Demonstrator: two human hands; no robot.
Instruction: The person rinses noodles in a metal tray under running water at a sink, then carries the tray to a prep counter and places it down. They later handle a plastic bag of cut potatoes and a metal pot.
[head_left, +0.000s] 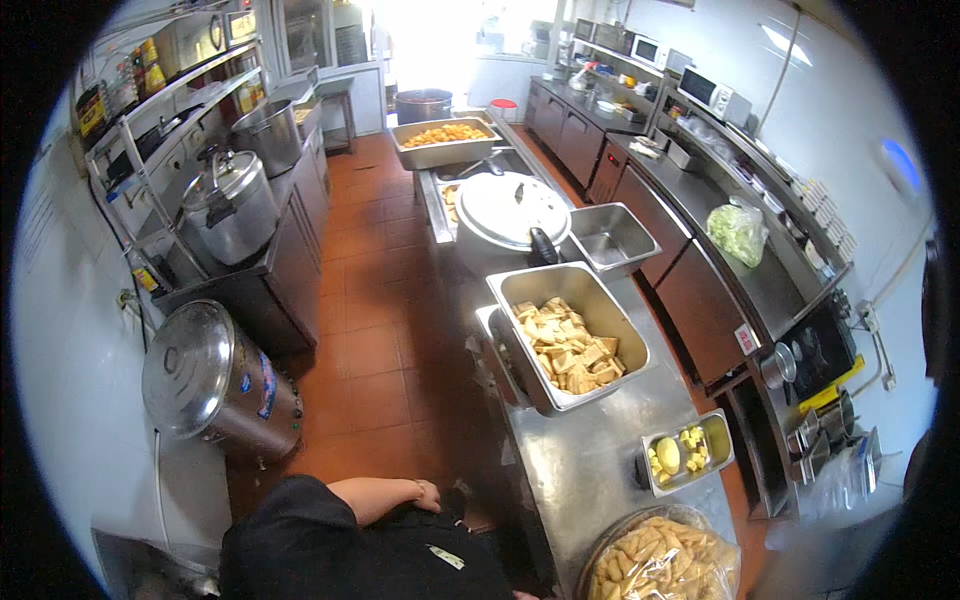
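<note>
My left hand (427, 496) hangs low before my black shirt, a bracelet at its wrist. Its fingers are partly hidden, and whether they hold anything cannot be told. Only a sliver of skin at the bottom edge may belong to my right hand (523, 595). To the right stands a steel worktable (551, 450). A deep steel pan (637, 330) on it holds pale yellow cut pieces (570, 349), perhaps tofu. Near the right edge, a small steel pan (721, 442) contains a peeled potato-like piece (667, 454) and yellow chunks. Closest is a plastic-covered round container of golden-brown pieces (652, 562).
Farther along stand a lidded pressure cooker (514, 210), a bare steel pan (611, 236) and a pan of orange chunks (446, 135). A large lidded steel drum (225, 375) flanks the tiled aisle (364, 360) on the left. Bagged greens (737, 234) lie on the right counter.
</note>
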